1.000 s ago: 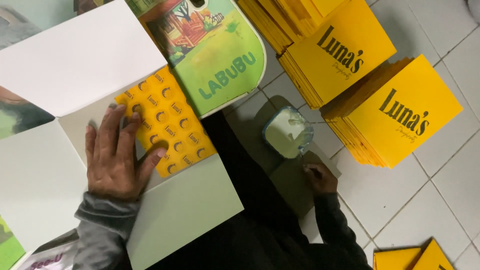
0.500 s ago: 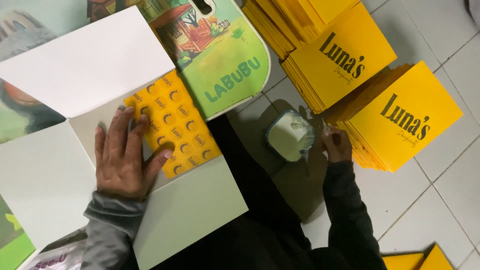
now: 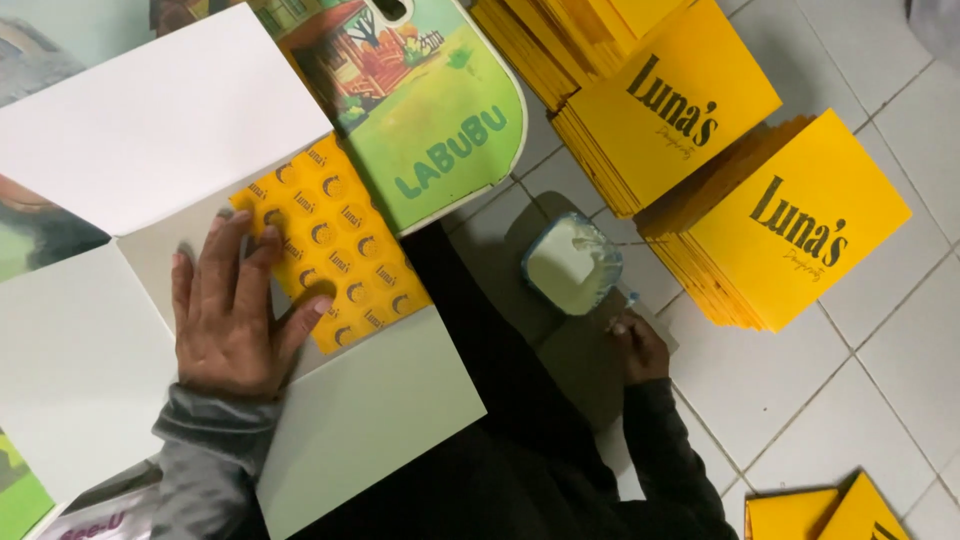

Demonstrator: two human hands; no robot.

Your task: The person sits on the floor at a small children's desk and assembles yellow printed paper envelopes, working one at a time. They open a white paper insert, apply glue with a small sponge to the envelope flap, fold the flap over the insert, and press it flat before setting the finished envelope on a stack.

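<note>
White floor tiles [image 3: 880,330] carry a glue tub [image 3: 571,264]—left of it the left hand [image 3: 232,312] presses flat, fingers spread, pinning yellow paper [image 3: 340,250] on white card [image 3: 375,410], while beside it the right hand [image 3: 636,340] pinches a small brush.

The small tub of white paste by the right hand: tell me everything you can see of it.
The tub is a small, roughly square container with rounded corners and a pale bluish, plastic-looking rim. It stands upright and open, with no lid in view, holding a creamy white paste. It sits on a dark flat mat over the white tiled floor, beside the yellow card stacks. The right hand is just below it, apart from it, holding something thin; what it is cannot be made out.
</note>
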